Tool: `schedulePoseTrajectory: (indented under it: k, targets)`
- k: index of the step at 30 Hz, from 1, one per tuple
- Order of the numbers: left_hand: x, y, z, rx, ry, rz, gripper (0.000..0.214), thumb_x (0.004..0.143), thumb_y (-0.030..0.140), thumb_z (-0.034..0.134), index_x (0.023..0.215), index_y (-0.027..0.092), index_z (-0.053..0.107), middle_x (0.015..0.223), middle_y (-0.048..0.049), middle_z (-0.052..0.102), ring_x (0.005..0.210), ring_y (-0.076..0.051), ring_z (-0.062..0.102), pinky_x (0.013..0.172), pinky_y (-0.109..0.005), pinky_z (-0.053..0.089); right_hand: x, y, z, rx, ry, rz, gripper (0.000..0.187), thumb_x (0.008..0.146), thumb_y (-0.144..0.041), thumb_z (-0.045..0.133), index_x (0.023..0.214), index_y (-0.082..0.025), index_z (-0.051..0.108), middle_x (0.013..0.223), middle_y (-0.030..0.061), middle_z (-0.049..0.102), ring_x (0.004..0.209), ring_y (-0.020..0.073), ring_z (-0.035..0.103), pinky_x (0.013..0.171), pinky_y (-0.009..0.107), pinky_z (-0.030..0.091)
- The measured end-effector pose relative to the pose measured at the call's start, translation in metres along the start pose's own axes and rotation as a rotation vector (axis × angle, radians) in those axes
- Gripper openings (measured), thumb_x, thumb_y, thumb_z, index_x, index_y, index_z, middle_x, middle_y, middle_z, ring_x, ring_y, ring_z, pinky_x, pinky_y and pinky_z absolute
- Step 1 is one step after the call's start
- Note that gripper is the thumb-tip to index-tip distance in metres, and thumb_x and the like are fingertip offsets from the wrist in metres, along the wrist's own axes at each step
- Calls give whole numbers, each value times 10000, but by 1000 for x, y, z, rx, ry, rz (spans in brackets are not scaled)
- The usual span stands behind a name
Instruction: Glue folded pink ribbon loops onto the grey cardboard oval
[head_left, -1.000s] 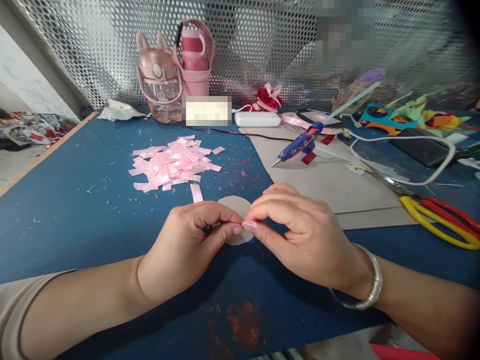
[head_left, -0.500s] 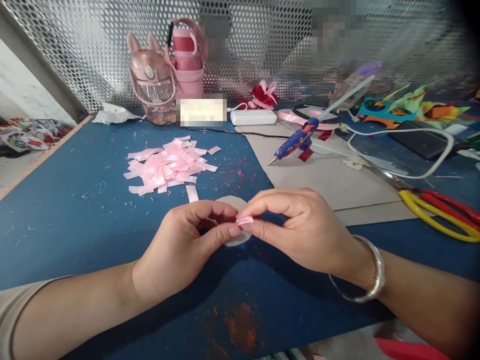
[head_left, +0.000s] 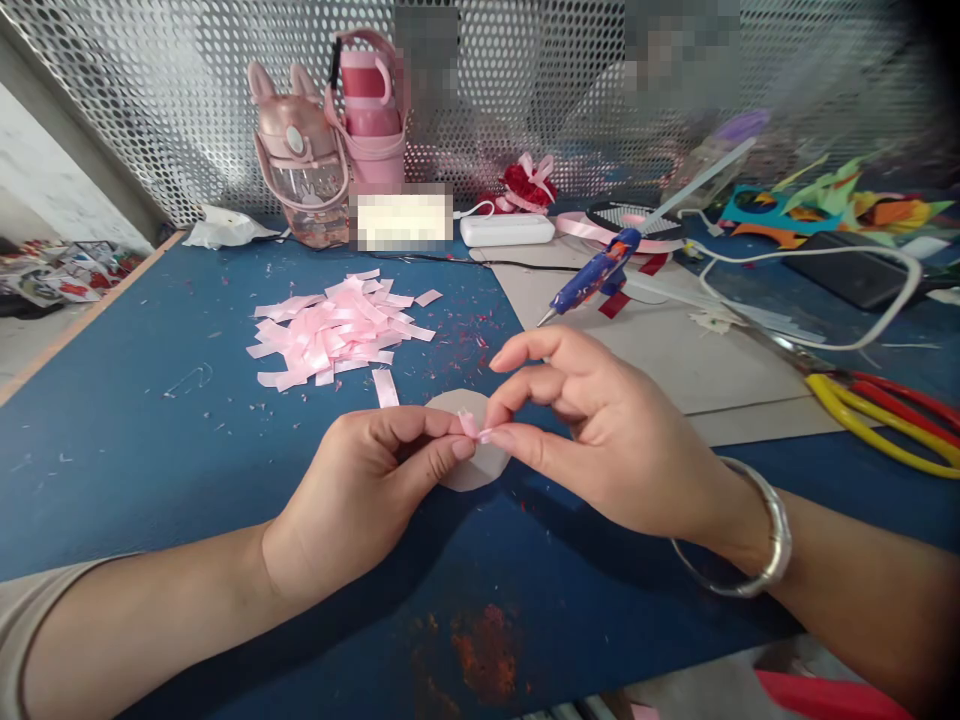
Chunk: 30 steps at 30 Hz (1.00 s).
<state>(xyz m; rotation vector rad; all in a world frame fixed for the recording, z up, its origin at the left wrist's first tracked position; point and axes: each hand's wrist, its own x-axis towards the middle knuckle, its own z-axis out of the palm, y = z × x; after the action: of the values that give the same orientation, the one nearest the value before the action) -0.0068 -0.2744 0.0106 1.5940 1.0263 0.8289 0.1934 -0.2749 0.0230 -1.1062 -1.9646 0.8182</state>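
A small folded piece of pink ribbon [head_left: 468,424] is pinched between the thumb and index finger of my left hand [head_left: 375,485]. From the other side, the thumb and index finger of my right hand [head_left: 600,435] close on the ribbon's right end, its other fingers raised and curved. Right below both hands, a pale round disc [head_left: 480,468] lies on the blue table [head_left: 225,480], partly covered by my fingers. One loose ribbon strip [head_left: 385,388] rests just beyond the left hand, near a heap of cut pink ribbon pieces [head_left: 337,330].
A blue glue gun [head_left: 592,275] rests on grey cardboard [head_left: 675,375] at the right. Yellow and red-handled scissors [head_left: 885,420] lie farther right. Two pink bottles [head_left: 300,170] and a white power bank [head_left: 507,231] stand along the perforated metal panel [head_left: 187,90].
The right hand's index finger has lifted and its fingers have spread apart. More of the pink ribbon now sticks up between the fingertips. The left hand has barely shifted.
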Motion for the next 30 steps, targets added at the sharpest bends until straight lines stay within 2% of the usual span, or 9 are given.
schedulePoseTrajectory:
  k: [6,10,14,17,20,22,24,26,30]
  targets:
    - [-1,0,-1,128,-69,10,239,922,327,591,796,176,727,696,13,681,621,-109,548,571,-197,431,-6,3,4,-257,141,-243,250,881,-95,608,1042,-260,509,882,-15,693,776,146,706,702,261,565]
    - [1,1,0,142,-95,20,247,925,324,568,789,165,700,692,1,660,631,-126,562,573,-218,429,-7,1,10,-271,159,-313,326,885,-45,577,1100,-266,474,895,-20,678,804,127,701,749,233,581]
    - [2,2,3,71,-129,24,226,922,304,557,809,158,688,695,-3,633,675,-138,569,615,-228,451,-7,-4,16,-301,188,-357,316,905,-30,533,1086,-283,477,939,-11,677,847,132,693,812,265,584]
    - [1,3,4,-23,-75,9,201,908,293,577,815,154,688,709,-2,634,631,-112,521,579,-209,443,-4,-2,14,-277,245,-354,262,907,-52,550,1054,-268,518,947,-3,674,909,134,682,874,273,560]
    - [1,3,5,-90,42,18,159,877,290,635,804,161,692,695,11,627,600,-93,499,553,-183,447,2,1,6,-148,310,-257,207,914,-127,561,1093,-228,539,943,15,668,936,150,662,892,305,538]
    - [2,2,5,-113,87,46,147,862,291,663,793,165,697,701,9,641,607,-95,517,558,-179,464,6,1,0,-99,229,-187,183,880,-146,589,1057,-193,587,881,14,669,839,144,652,795,287,541]
    - [3,1,5,-120,79,69,148,863,285,664,790,163,705,720,-3,667,621,-102,543,567,-183,480,8,0,-4,-93,82,-144,94,842,-159,632,934,-164,646,807,10,676,746,126,638,697,246,527]
    - [3,0,5,-114,59,64,147,869,274,656,797,158,711,723,-12,678,619,-104,552,560,-184,484,9,-2,-5,-69,-5,-143,37,825,-167,650,854,-149,666,776,11,690,712,115,638,660,221,517]
    - [3,0,5,-145,48,19,151,867,286,662,806,152,696,683,-3,650,590,-97,542,538,-179,482,9,-1,-4,-44,24,-218,194,786,-60,591,945,-147,660,856,23,721,773,119,667,690,212,528]
